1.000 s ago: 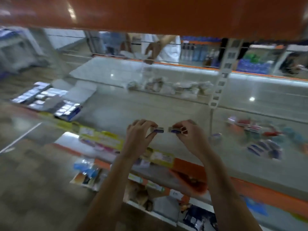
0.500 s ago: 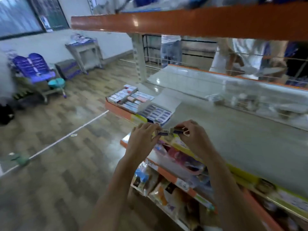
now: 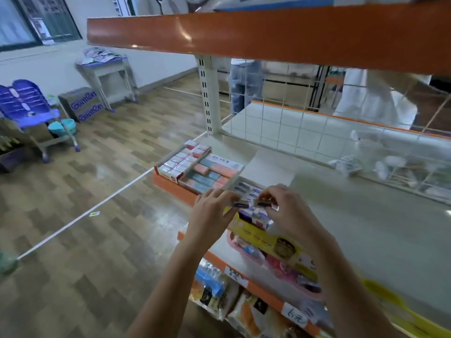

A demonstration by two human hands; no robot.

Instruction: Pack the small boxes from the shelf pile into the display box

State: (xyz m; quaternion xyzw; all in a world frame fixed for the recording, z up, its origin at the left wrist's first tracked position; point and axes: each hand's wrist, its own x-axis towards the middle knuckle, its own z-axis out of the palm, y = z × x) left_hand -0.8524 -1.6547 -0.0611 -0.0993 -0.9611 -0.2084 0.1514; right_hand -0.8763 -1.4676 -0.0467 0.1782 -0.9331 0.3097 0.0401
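Note:
My left hand [image 3: 211,211] pinches a small white and blue box [image 3: 240,204] by its end. My right hand [image 3: 286,208] pinches a second small box [image 3: 264,204] of the same kind. Both boxes are held end to end just above the display box [image 3: 246,191], which sits at the shelf's front edge and holds several rows of blue and white small boxes. My hands cover much of the display box. The shelf pile is out of view.
Two more display trays of red-white [image 3: 179,162] and pink-teal packs [image 3: 210,174] stand left of it on the grey shelf [image 3: 353,215]. A wire grid [image 3: 305,132] backs the shelf, an orange shelf [image 3: 244,37] hangs overhead. Lower shelves hold snack packs [image 3: 244,301]. People stand behind.
My view has swung left along the shelf, away from the pile. Both hands have carried their small boxes to a spot above the display box, and the boxes are closer together.

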